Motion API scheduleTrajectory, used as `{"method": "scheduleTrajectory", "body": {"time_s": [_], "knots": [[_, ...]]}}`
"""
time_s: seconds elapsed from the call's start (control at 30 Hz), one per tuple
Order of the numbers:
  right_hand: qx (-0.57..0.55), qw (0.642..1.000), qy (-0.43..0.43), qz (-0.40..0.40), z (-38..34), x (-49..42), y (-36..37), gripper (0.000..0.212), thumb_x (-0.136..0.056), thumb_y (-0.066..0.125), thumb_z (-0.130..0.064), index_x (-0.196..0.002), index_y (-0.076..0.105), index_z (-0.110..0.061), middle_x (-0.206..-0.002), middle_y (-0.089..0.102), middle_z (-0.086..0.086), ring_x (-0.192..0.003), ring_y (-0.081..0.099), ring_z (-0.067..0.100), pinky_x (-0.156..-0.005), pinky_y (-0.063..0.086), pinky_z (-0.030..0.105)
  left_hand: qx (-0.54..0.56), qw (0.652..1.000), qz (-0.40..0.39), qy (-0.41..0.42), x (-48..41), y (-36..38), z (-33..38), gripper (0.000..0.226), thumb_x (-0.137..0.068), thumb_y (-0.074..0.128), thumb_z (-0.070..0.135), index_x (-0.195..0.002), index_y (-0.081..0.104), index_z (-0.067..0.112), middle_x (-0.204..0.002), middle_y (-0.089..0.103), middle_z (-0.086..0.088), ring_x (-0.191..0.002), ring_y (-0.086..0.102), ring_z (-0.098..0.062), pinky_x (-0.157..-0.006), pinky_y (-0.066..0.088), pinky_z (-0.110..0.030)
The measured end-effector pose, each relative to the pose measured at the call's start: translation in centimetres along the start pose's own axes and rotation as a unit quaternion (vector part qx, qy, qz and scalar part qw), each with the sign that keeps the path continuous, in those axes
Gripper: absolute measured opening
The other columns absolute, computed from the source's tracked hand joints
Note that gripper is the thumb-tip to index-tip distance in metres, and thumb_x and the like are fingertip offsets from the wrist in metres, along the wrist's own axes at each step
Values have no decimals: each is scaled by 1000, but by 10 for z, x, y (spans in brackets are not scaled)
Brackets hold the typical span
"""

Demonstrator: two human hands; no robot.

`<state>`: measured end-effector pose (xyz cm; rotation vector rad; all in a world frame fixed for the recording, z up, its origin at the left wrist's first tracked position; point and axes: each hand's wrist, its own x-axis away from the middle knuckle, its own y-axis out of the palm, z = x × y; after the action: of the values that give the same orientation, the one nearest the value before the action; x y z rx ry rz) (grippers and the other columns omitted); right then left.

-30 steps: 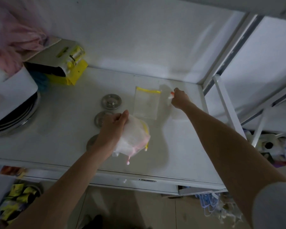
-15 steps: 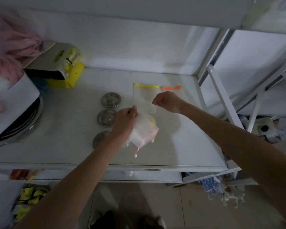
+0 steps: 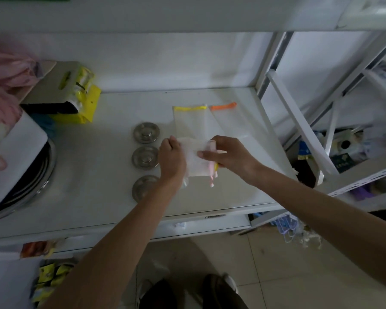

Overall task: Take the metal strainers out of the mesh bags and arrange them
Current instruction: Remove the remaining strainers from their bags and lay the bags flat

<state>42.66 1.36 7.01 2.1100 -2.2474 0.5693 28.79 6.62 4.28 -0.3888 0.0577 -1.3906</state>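
Three round metal strainers lie in a column on the white shelf (image 3: 94,175): the far strainer (image 3: 146,132), the middle strainer (image 3: 145,157) and the near strainer (image 3: 143,190), the last partly hidden by my left forearm. Above the shelf I hold a white mesh bag (image 3: 195,160) with pink trim. My left hand (image 3: 172,160) grips its left side and my right hand (image 3: 228,157) pinches its right, pink edge. What the bag contains is hidden. Two flat empty mesh bags lie behind: a yellow-topped bag (image 3: 188,120) and an orange-topped bag (image 3: 228,121).
A yellow and white package (image 3: 76,94) and a pink plastic bag (image 3: 5,70) sit at the back left. A stack of metal pans (image 3: 31,188) under a white board occupies the left. A white rack frame (image 3: 299,121) stands to the right.
My right hand left the orange-topped bag at the back and came to the held bag, now pinching its pink edge. My left hand kept its grip and turned the bag.
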Motion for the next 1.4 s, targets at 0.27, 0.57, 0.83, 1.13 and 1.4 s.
{"method": "scheduleTrajectory", "body": {"time_s": [0.27,0.57,0.83,1.13,1.4], "knots": [[-20,988,-102,110,11,-5,-5,17,-76,79,-10,-88,75,1,-102,71,9,-96,69,18,-88,54,30,-13,1000,-8,-18,-1,-8,-12,26,-102,35,22,-92,50,3,-107,61,-27,-98,59,-34,-71,37,-30],[-41,995,-76,-46,-5,-3,-19,9,-95,55,-12,-88,58,-7,-85,71,16,-64,69,14,-53,51,26,9,999,-4,-44,-15,-21,-11,32,-99,34,14,-68,38,15,-94,50,-18,-83,45,-22,-64,35,-28],[47,955,73,-282,-18,-24,-50,21,-94,55,-9,-111,62,3,-90,70,5,-74,70,8,-65,55,17,61,997,21,-39,-52,-60,-13,20,-93,37,13,-79,51,10,-92,54,-15,-87,50,-21,-76,42,-34],[422,894,-45,-143,41,-92,27,22,-89,61,-21,-107,69,-12,-110,67,7,-107,61,26,-84,46,31,-15,995,10,94,-46,-73,-16,35,-99,40,16,-64,37,16,-63,38,3,-59,36,-8,-55,31,-24],[423,902,-80,-32,53,-92,34,19,-82,68,-31,-96,67,-18,-104,69,2,-97,64,22,-76,47,30,1,991,-39,124,-31,-77,-16,30,-100,41,19,-71,45,10,-63,40,3,-57,39,-4,-56,32,-19]]}}
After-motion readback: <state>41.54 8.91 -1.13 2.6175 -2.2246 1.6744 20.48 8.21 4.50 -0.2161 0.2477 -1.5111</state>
